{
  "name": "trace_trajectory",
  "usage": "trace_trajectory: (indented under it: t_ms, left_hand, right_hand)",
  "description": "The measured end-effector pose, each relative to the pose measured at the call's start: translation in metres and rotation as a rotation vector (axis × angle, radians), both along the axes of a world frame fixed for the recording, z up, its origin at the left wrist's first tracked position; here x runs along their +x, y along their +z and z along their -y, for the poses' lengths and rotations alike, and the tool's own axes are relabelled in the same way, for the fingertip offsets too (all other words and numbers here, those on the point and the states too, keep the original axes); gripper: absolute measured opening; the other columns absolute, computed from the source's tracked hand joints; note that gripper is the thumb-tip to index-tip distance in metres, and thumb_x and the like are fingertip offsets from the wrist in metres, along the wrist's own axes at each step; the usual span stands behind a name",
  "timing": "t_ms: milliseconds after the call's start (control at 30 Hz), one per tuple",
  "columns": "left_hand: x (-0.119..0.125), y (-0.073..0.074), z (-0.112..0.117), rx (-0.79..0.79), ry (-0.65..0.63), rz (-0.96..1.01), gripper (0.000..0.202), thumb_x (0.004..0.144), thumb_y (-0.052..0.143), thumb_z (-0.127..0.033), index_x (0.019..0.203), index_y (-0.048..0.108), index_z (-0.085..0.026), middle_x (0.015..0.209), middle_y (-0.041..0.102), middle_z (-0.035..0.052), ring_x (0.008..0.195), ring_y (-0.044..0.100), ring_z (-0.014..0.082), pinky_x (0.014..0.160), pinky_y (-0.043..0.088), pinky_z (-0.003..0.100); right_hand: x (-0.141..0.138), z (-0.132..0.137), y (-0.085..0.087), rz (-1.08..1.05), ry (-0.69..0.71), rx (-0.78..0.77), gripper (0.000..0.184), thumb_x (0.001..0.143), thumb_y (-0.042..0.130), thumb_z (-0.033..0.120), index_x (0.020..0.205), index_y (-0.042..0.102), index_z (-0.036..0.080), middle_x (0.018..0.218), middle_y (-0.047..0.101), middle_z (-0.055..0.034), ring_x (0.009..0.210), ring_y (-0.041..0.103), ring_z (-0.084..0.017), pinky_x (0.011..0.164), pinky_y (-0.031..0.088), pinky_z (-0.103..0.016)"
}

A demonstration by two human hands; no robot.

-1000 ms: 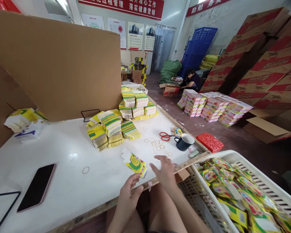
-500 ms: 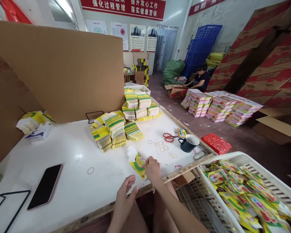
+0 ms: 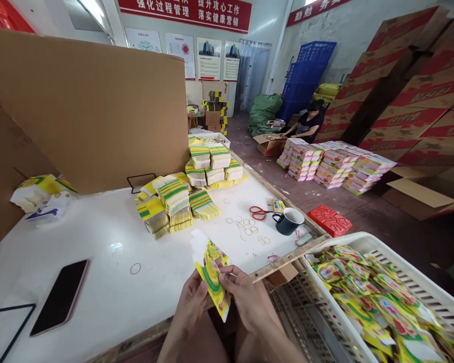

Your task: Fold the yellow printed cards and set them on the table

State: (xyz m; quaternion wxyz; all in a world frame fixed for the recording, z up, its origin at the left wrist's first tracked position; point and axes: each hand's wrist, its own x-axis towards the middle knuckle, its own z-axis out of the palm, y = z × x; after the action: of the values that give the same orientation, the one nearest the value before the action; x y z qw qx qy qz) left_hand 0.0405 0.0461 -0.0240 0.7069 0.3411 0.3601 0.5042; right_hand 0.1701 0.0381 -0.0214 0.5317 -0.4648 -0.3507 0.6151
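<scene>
A printed yellow-and-green cardboard packet [image 3: 213, 275] with a white flap at its upper end is tilted above the table's front edge. My left hand [image 3: 191, 297] is closed on its left side, thumb in front. My right hand [image 3: 242, 297] pinches the packet's right side. Beyond the packet, stacks of folded yellow-and-white cartons [image 3: 173, 196] stand on the white table [image 3: 102, 282]. Several loose rubber bands [image 3: 249, 229] lie to the right of these stacks.
Red-handled scissors [image 3: 258, 213] and a dark mug [image 3: 288, 222] stand near the right edge. A phone [image 3: 60, 297] lies at left. A white basket [image 3: 366, 239] of packets is at right. A tall cardboard sheet [image 3: 94, 111] borders the table. Another person [image 3: 310, 123] sits farther back.
My right hand has lifted the packet off the table and towards me. My left hand, open before, has closed on its left side. The view has shifted slightly.
</scene>
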Motion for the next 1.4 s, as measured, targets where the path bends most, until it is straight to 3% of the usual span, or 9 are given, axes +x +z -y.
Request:
trace_trajectory:
  t_ms: [133, 400, 600, 867, 1067, 1167, 1233, 1333, 1400]
  left_hand:
    - [-0.003, 0.001, 0.003, -0.008, 0.048, 0.021, 0.049, 0.064, 0.077, -0.044, 0.104, 0.070, -0.018, 0.111, 0.071, 0.0130, 0.106, 0.063, 0.0311, 0.091, 0.050, 0.041]
    - [0.001, -0.014, 0.003, -0.040, 0.161, -0.047, 0.037, 0.073, 0.069, -0.039, 0.101, 0.063, -0.016, 0.092, 0.076, 0.0096, 0.091, 0.069, 0.0270, 0.079, 0.054, 0.039]
    - [-0.001, -0.010, 0.006, -0.026, 0.198, -0.143, 0.064, 0.068, 0.076, -0.031, 0.119, 0.036, -0.026, 0.089, 0.075, 0.0030, 0.085, 0.071, 0.0229, 0.074, 0.054, 0.034]
    - [-0.012, 0.010, 0.016, 0.076, 0.019, -0.190, 0.068, 0.077, 0.067, -0.036, 0.128, 0.023, -0.028, 0.101, 0.071, 0.0079, 0.097, 0.067, 0.0271, 0.076, 0.053, 0.036]
    - [-0.020, 0.014, 0.021, 0.086, -0.190, -0.117, 0.041, 0.078, 0.066, -0.033, 0.110, 0.042, -0.028, 0.096, 0.072, 0.0056, 0.098, 0.066, 0.0287, 0.073, 0.051, 0.034]
    - [-0.020, 0.016, 0.025, 0.055, -0.228, -0.071, 0.043, 0.076, 0.069, -0.033, 0.109, 0.042, -0.028, 0.095, 0.073, 0.0062, 0.096, 0.067, 0.0286, 0.074, 0.051, 0.035]
    - [-0.019, 0.016, 0.026, 0.028, -0.215, -0.069, 0.065, 0.074, 0.071, -0.034, 0.126, 0.032, -0.030, 0.097, 0.073, 0.0073, 0.096, 0.067, 0.0289, 0.076, 0.051, 0.036]
    - [-0.018, 0.015, 0.025, 0.006, -0.216, -0.068, 0.091, 0.072, 0.073, -0.034, 0.140, 0.012, -0.031, 0.103, 0.072, 0.0092, 0.098, 0.066, 0.0288, 0.079, 0.051, 0.037]
    - [-0.018, 0.014, 0.023, 0.023, -0.252, -0.065, 0.077, 0.074, 0.071, -0.032, 0.137, 0.026, -0.029, 0.108, 0.070, 0.0104, 0.099, 0.066, 0.0289, 0.079, 0.051, 0.037]
  right_hand:
    - [0.003, 0.002, 0.000, 0.007, 0.017, 0.008, 0.035, 0.067, 0.074, 0.048, 0.082, 0.066, 0.017, 0.080, 0.068, -0.0038, 0.079, 0.062, -0.020, 0.078, 0.047, -0.034]
    - [-0.003, 0.006, -0.011, 0.262, -0.051, 0.058, 0.030, 0.072, 0.068, 0.046, 0.068, 0.058, 0.018, 0.063, 0.057, 0.0013, 0.059, 0.050, -0.015, 0.058, 0.042, -0.026]
    - [0.001, 0.009, -0.008, 0.528, -0.109, 0.128, 0.014, 0.075, 0.064, 0.030, 0.079, 0.054, 0.021, 0.071, 0.055, 0.0022, 0.059, 0.048, -0.014, 0.056, 0.041, -0.025]
    - [0.018, 0.003, 0.010, 0.448, 0.127, 0.319, 0.032, 0.088, 0.051, 0.029, 0.119, 0.047, 0.025, 0.100, 0.058, -0.0031, 0.080, 0.056, -0.015, 0.073, 0.045, -0.027]
    - [0.031, -0.002, 0.018, 0.391, 0.280, 0.311, 0.018, 0.088, 0.053, 0.035, 0.099, 0.057, 0.022, 0.077, 0.056, 0.0016, 0.070, 0.051, -0.013, 0.062, 0.041, -0.023]
    - [0.034, -0.002, 0.022, 0.484, 0.268, 0.338, 0.020, 0.090, 0.050, 0.037, 0.082, 0.057, 0.020, 0.070, 0.052, 0.0023, 0.067, 0.048, -0.013, 0.061, 0.039, -0.023]
    - [0.034, -0.002, 0.022, 0.532, 0.229, 0.366, 0.023, 0.090, 0.049, 0.037, 0.077, 0.057, 0.020, 0.072, 0.054, 0.0012, 0.070, 0.050, -0.014, 0.064, 0.040, -0.024]
    - [0.031, -0.002, 0.021, 0.490, 0.158, 0.371, 0.018, 0.089, 0.050, 0.036, 0.099, 0.056, 0.022, 0.083, 0.060, -0.0012, 0.076, 0.056, -0.016, 0.069, 0.044, -0.026]
    - [0.031, -0.002, 0.021, 0.465, 0.128, 0.373, 0.025, 0.089, 0.051, 0.035, 0.111, 0.053, 0.023, 0.089, 0.062, -0.0029, 0.081, 0.059, -0.017, 0.073, 0.046, -0.027]
